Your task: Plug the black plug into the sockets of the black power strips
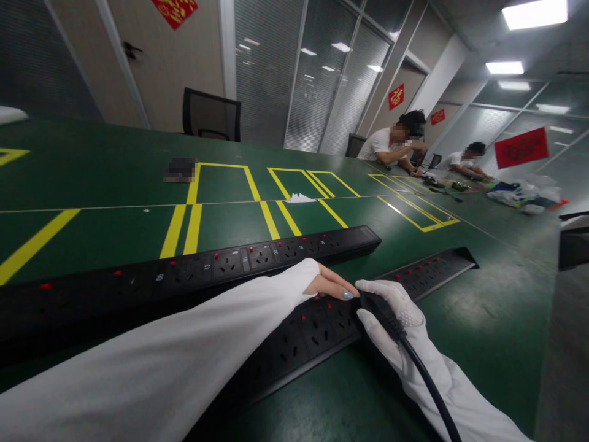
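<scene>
Plug (pixel 373 305) sits pinched in the right hand (pixel 391 319) grip, left hand (pixel 332 286) fingertips touching the power strip (pixel 317 325).

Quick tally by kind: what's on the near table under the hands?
Power strips: 2 (far, near)
Plugs with black cable: 1, in right hand
Left hand rests on near strip.
Total: 3

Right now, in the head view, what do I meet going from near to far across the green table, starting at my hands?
White-gloved right hand holding black cable plug → near black socket strip → far black socket strip with red switches → yellow tape rectangles → white paper scrap → black office chair.
</scene>
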Action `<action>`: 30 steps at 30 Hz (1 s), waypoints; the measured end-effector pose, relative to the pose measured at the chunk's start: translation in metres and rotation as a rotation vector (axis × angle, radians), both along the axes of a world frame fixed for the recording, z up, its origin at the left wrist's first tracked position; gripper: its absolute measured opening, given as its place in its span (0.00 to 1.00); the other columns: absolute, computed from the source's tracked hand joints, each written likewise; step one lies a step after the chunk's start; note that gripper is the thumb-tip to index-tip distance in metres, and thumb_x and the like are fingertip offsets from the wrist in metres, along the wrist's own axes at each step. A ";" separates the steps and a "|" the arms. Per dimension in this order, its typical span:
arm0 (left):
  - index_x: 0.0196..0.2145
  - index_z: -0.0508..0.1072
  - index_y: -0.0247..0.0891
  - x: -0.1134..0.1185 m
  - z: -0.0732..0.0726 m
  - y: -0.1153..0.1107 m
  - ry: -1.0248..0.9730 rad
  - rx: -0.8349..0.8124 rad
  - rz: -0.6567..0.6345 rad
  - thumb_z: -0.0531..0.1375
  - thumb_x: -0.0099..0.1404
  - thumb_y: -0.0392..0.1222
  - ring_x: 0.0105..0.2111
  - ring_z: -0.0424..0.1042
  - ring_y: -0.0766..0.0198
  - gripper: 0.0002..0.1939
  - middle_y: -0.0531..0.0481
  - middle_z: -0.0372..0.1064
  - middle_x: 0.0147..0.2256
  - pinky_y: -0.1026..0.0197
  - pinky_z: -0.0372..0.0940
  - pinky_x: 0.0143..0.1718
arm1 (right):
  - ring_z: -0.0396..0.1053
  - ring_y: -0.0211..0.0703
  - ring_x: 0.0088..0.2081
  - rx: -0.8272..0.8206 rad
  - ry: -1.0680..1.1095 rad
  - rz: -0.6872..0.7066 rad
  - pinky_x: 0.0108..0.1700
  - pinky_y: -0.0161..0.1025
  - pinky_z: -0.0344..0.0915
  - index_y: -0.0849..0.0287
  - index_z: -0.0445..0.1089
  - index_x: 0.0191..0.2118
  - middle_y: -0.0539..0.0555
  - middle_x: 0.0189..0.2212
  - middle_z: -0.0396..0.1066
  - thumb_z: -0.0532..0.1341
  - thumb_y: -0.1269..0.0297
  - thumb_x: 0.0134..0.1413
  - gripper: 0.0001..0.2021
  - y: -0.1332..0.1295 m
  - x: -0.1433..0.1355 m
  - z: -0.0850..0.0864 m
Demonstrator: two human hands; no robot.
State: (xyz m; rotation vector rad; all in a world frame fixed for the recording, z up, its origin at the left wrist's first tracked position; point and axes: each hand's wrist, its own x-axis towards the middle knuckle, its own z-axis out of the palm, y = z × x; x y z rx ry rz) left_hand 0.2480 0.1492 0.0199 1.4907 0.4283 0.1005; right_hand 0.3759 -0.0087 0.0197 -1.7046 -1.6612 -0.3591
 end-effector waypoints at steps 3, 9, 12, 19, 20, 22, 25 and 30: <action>0.36 0.78 0.39 0.000 0.000 0.001 0.015 0.033 -0.006 0.68 0.43 0.49 0.24 0.68 0.65 0.21 0.52 0.74 0.23 0.66 0.60 0.25 | 0.67 0.44 0.40 0.000 0.004 0.005 0.41 0.43 0.65 0.54 0.66 0.45 0.54 0.38 0.69 0.57 0.61 0.50 0.15 0.000 0.000 0.000; 0.36 0.78 0.40 -0.001 0.001 0.000 0.010 0.030 -0.007 0.67 0.43 0.49 0.24 0.69 0.66 0.21 0.52 0.74 0.24 0.66 0.59 0.24 | 0.67 0.45 0.40 -0.007 -0.004 -0.004 0.41 0.44 0.66 0.53 0.66 0.45 0.54 0.39 0.69 0.57 0.60 0.50 0.15 -0.001 0.000 0.001; 0.36 0.78 0.39 -0.001 0.000 0.000 0.006 0.041 -0.008 0.67 0.43 0.49 0.23 0.68 0.66 0.20 0.52 0.74 0.23 0.66 0.59 0.23 | 0.67 0.45 0.40 -0.005 -0.001 -0.004 0.42 0.44 0.66 0.53 0.66 0.45 0.54 0.39 0.69 0.57 0.60 0.50 0.14 -0.001 0.000 0.001; 0.36 0.78 0.39 0.001 -0.003 0.000 -0.046 -0.047 -0.042 0.68 0.42 0.48 0.26 0.71 0.66 0.20 0.52 0.74 0.25 0.66 0.64 0.31 | 0.68 0.45 0.40 -0.020 0.004 -0.004 0.41 0.44 0.66 0.54 0.66 0.45 0.54 0.39 0.68 0.57 0.60 0.50 0.15 -0.001 0.001 0.001; 0.35 0.78 0.39 0.001 -0.003 0.000 -0.059 -0.048 -0.045 0.68 0.43 0.47 0.27 0.71 0.66 0.20 0.52 0.74 0.26 0.66 0.64 0.32 | 0.67 0.45 0.40 -0.021 0.005 -0.003 0.41 0.44 0.66 0.53 0.66 0.45 0.54 0.39 0.68 0.57 0.60 0.50 0.15 -0.001 0.001 0.001; 0.34 0.78 0.38 0.002 -0.004 0.000 -0.083 -0.053 -0.041 0.68 0.42 0.46 0.28 0.71 0.66 0.19 0.51 0.75 0.26 0.66 0.65 0.34 | 0.67 0.45 0.40 -0.025 0.003 0.000 0.41 0.44 0.66 0.53 0.66 0.46 0.54 0.38 0.68 0.57 0.60 0.50 0.15 -0.001 0.001 0.001; 0.33 0.78 0.36 0.004 -0.005 -0.001 -0.094 -0.085 -0.016 0.69 0.41 0.45 0.29 0.71 0.66 0.19 0.51 0.74 0.27 0.65 0.66 0.35 | 0.67 0.45 0.40 -0.033 0.002 -0.008 0.41 0.44 0.66 0.53 0.66 0.46 0.54 0.38 0.68 0.57 0.61 0.49 0.16 -0.001 0.000 0.001; 0.32 0.78 0.35 0.004 -0.005 -0.003 -0.087 -0.103 0.008 0.69 0.40 0.44 0.30 0.72 0.65 0.19 0.51 0.74 0.27 0.64 0.66 0.37 | 0.67 0.45 0.39 -0.024 0.003 -0.018 0.41 0.43 0.66 0.53 0.66 0.45 0.54 0.38 0.68 0.57 0.59 0.50 0.15 -0.001 -0.001 0.002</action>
